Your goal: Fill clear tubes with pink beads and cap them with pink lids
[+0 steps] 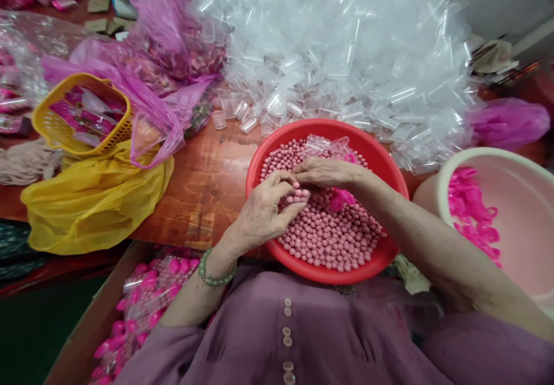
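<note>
My left hand (pixel 266 207) is closed around a small clear plastic tube (pixel 303 196) with pink beads inside. It is tilted over a red basin (pixel 255 168) of loose pink beads (pixel 329 240). My right hand (pixel 322 172) reaches over the same basin, fingers together, its fingertips at the mouth of the tube; its palm and whatever it holds are hidden. Beneath the right wrist lie bright pink plastic pieces (pixel 341 199) on the beads. Several clear empty tubes (pixel 326 145) rest at the basin's far side.
A large heap of clear tubes (pixel 346 56) fills the back. On the right stands a pale tub (pixel 519 183) with pink plastic pieces (pixel 474 212). On the left are a yellow basket (pixel 52 108), a yellow bag (pixel 95 200) and purple bags (pixel 164 15). Below, a box holds filled tubes (pixel 142 298).
</note>
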Tool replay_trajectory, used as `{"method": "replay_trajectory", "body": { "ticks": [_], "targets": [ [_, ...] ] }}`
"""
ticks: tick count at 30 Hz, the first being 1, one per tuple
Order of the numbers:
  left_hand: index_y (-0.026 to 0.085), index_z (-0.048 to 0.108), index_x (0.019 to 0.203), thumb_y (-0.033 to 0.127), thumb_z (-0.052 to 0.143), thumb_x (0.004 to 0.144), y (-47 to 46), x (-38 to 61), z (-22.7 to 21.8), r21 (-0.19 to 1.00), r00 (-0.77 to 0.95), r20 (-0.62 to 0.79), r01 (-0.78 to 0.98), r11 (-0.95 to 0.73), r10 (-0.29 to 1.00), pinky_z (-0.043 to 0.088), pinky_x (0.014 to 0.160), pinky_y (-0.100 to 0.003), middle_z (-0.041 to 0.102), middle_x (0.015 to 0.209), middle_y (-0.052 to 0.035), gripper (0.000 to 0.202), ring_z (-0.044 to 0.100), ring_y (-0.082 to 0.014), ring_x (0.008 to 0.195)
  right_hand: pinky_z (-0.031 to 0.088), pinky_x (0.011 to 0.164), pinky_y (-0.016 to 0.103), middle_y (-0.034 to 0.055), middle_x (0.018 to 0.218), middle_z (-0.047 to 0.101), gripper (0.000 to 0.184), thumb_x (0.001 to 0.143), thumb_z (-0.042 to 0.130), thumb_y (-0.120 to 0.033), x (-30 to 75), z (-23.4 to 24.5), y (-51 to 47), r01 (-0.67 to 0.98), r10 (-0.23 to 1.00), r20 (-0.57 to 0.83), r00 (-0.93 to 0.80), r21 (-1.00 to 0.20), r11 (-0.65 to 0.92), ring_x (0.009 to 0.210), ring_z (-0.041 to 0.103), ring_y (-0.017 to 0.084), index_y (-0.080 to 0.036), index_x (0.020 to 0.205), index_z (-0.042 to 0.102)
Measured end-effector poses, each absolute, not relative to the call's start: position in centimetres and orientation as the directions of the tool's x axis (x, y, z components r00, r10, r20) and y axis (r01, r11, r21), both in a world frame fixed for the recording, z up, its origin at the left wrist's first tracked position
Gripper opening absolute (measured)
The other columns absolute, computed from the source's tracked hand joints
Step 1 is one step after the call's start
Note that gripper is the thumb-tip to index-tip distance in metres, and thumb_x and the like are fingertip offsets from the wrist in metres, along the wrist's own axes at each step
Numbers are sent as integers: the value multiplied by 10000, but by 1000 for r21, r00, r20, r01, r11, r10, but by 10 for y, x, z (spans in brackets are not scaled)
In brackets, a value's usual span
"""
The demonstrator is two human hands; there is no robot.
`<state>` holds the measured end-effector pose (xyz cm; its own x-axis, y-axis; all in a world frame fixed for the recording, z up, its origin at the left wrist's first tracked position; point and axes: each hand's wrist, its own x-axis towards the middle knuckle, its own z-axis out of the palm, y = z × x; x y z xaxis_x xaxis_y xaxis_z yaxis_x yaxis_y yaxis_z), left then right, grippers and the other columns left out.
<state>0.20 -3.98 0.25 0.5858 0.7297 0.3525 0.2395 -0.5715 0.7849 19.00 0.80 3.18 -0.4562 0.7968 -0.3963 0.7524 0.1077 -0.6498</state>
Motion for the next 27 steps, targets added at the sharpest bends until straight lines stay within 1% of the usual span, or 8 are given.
{"method": "replay_trajectory", "body": {
  "ticks": [3, 8, 12, 16, 19, 21, 25, 27],
  "targets": [
    [137, 584, 967, 181, 522, 905, -37, 2, 7, 833, 632, 275, 221, -508, 724, 494, 802, -291, 637, 970, -83, 98, 599, -155, 860, 393, 536, 232, -6, 674, 600, 307, 895, 488, -391, 201, 31, 2, 623, 732, -437, -524, -782, -21, 584, 500, 109, -152, 781, 644],
    [152, 581, 847, 240, 550, 895, -32, 4, 8, 919, 659, 98, 227, -322, 745, 453, 715, -250, 608, 776, -2, 104, 550, -117, 712, 458, 595, 245, 23, 886, 665, 335, 874, 555, -382, 209, 31, -10, 519, 877, -290, -383, -853, -55, 683, 575, 125, -168, 1115, 644],
    [148, 614, 883, 307, 603, 861, -30, 6, 6, 997, 665, -27, 67, -23, 747, 483, 733, -252, 599, 824, -9, 161, 564, -121, 761, 426, 538, 237, 13, 784, 647, 350, 892, 561, -462, 212, 39, -16, 393, 875, -233, -425, -918, -54, 606, 530, 107, -160, 1018, 683],
    [139, 627, 890, 301, 710, 776, -27, 6, 7, 943, 663, -109, -166, 288, 740, 509, 766, -254, 577, 827, -5, 216, 567, -104, 762, 478, 644, 264, 31, 854, 687, 313, 861, 637, -439, 213, 44, -20, 291, 869, -135, -476, -957, 11, 736, 600, 136, -166, 994, 713],
    [137, 642, 851, 284, 755, 729, -26, 5, 9, 943, 671, -125, -149, 298, 731, 496, 739, -235, 573, 794, 4, 222, 544, -93, 732, 506, 718, 290, 33, 936, 704, 315, 800, 717, -389, 212, 45, -21, 199, 875, -70, -480, -979, 31, 818, 631, 153, -182, 1037, 710],
    [133, 660, 885, 276, 747, 739, -26, 5, 9, 961, 686, -121, -100, 257, 718, 481, 728, -224, 576, 790, 6, 222, 530, -88, 724, 502, 685, 281, 23, 916, 697, 336, 739, 775, -358, 211, 45, -20, 175, 854, -59, -517, -984, 38, 767, 614, 135, -182, 1020, 718],
    [149, 644, 1129, 231, 707, 773, -25, 6, 6, 959, 726, -105, -108, 263, 680, 467, 739, -220, 599, 839, 5, 371, 537, -85, 742, 468, 577, 245, 0, 845, 652, 326, 693, 813, -323, 211, 44, -19, 155, 802, -61, -594, -987, 40, 661, 554, 99, -181, 975, 733],
    [144, 655, 1083, 208, 725, 748, -24, 7, 5, 949, 735, -121, -111, 294, 667, 456, 707, -207, 588, 806, 15, 349, 528, -80, 720, 460, 565, 234, -8, 820, 634, 272, 698, 813, -305, 211, 42, -18, 136, 800, -51, -598, -990, 39, 651, 543, 92, -180, 928, 736]
  ]
}}
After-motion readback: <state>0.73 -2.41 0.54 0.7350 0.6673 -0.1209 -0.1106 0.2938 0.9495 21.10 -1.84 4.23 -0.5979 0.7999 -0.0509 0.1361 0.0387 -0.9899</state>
